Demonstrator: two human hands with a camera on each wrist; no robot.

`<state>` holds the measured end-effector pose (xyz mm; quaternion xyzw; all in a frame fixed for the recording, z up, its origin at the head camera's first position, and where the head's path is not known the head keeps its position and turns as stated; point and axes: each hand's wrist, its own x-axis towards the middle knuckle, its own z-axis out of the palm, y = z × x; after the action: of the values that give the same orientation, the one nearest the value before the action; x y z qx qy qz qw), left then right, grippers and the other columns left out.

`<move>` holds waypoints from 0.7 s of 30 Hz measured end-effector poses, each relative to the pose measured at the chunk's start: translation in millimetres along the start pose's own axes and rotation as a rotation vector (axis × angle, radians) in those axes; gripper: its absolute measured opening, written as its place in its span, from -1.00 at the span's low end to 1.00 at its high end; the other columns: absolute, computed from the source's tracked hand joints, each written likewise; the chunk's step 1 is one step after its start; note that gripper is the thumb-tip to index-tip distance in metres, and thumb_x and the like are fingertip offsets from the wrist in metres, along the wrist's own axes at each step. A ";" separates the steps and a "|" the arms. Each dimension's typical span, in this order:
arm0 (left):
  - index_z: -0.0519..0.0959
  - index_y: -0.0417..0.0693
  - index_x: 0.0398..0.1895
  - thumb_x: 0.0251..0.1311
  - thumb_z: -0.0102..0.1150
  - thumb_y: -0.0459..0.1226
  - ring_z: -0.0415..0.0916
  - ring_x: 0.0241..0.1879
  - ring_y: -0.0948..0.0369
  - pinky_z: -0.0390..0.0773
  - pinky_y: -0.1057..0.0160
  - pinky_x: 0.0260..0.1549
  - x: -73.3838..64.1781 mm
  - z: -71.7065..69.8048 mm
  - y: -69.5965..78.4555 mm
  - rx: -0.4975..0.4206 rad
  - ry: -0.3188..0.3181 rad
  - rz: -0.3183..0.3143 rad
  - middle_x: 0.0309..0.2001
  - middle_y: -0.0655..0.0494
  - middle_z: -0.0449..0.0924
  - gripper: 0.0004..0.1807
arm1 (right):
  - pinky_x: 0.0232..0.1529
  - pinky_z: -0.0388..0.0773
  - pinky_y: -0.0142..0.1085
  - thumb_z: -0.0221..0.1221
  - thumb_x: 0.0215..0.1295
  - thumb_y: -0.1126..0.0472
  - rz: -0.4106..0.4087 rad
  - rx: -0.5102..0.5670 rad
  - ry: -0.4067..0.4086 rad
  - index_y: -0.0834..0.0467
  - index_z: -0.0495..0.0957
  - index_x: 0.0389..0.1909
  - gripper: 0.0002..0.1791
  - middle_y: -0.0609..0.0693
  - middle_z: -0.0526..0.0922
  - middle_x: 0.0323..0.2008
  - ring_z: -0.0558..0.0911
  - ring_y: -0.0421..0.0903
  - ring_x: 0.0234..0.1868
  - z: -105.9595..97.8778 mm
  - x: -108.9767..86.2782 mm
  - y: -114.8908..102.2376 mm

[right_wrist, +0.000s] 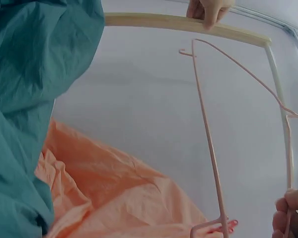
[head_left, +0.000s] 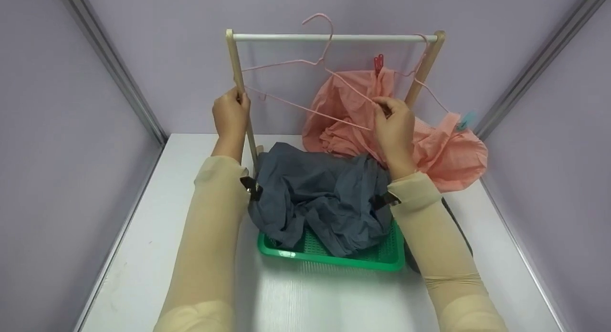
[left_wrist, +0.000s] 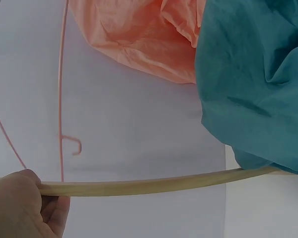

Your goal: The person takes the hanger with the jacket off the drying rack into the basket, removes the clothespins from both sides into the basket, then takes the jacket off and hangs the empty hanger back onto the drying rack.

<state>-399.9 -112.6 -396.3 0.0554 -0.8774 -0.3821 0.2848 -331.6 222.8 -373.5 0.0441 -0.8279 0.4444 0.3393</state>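
My left hand [head_left: 231, 113] grips the left wooden post [left_wrist: 139, 187] of a small clothes rack. A bare pink clothes hanger [head_left: 308, 109] hangs in the air between the two hands, its hook above the rack's white rod [head_left: 277, 37]. I cannot tell whether the hook touches the rod. My right hand [head_left: 395, 127] pinches the hanger's sloping right arm; in the right wrist view its fingers [right_wrist: 284, 218] close around the thin wire. Just below, a dark blue-grey cloth [head_left: 315, 184] lies bunched in a green basket [head_left: 334, 262].
At the rack's right end, a salmon-pink cloth [head_left: 453, 155] hangs from a second pink hanger [head_left: 432, 89]. A red clip [head_left: 378, 65] and a teal clip [head_left: 466, 121] hold it. A dark object [head_left: 411, 255], partly hidden by the right sleeve, sits beside the basket.
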 end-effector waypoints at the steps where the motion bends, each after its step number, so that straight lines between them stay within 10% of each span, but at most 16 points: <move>1: 0.70 -0.23 -0.16 0.47 0.05 -0.21 0.57 -0.39 0.13 0.57 0.19 -0.35 0.2 0.6 -0.1 0.000 0.000 0.000 -0.29 -0.07 0.73 -0.71 | -0.13 0.54 -0.35 0.25 0.39 0.27 0.001 0.001 0.003 0.26 0.73 -0.12 -0.83 0.14 0.69 -0.20 0.61 -0.08 -0.21 4.7 1.1 -0.4; 21: 0.69 -0.22 -0.25 0.46 0.09 -0.20 0.53 -0.44 0.15 0.49 0.23 -0.43 3.8 7.1 3.2 0.002 -0.011 -0.001 -0.36 -0.05 0.71 -0.71 | -0.04 0.58 -0.19 0.26 0.37 0.32 0.036 0.089 -0.026 0.33 0.72 -0.16 -0.84 0.18 0.72 -0.20 0.68 -0.01 -0.15 56.4 3.5 2.1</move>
<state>-406.5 -107.0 -396.1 0.0540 -0.8792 -0.3817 0.2798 -364.5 181.7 -394.0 0.0501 -0.8122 0.4862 0.3184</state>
